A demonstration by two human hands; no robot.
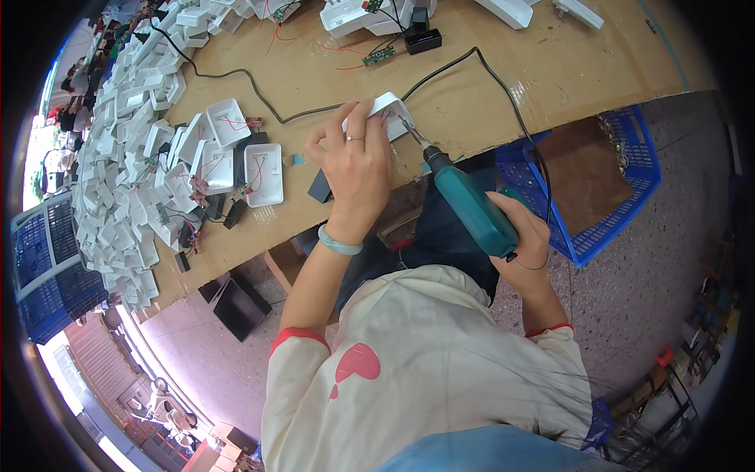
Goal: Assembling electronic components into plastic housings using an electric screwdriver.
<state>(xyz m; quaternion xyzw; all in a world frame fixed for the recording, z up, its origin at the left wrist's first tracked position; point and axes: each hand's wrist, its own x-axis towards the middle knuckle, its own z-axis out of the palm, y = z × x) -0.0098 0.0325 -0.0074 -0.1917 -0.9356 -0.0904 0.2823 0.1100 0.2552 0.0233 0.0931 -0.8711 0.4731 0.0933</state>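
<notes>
My left hand [358,161] is closed on a white plastic housing [399,126], holding it tilted over the table near its front edge. Fingers cover much of the housing's left side. In my right hand [525,236] is a teal electric screwdriver [473,203], gripped at its rear end. Its metal bit [415,135] points into the open side of the housing; whether the tip touches a screw I cannot tell. A black cord [503,86] runs from the tool's rear across the table. Beside my left hand lies a small black block [320,189].
A large heap of white housings [126,173] fills the table's left side. Several open housings with red wires [264,175] lie nearer. Green circuit boards [380,55] and black parts sit at the back of the cardboard-covered table [590,71]. A blue basket [641,185] stands to the right.
</notes>
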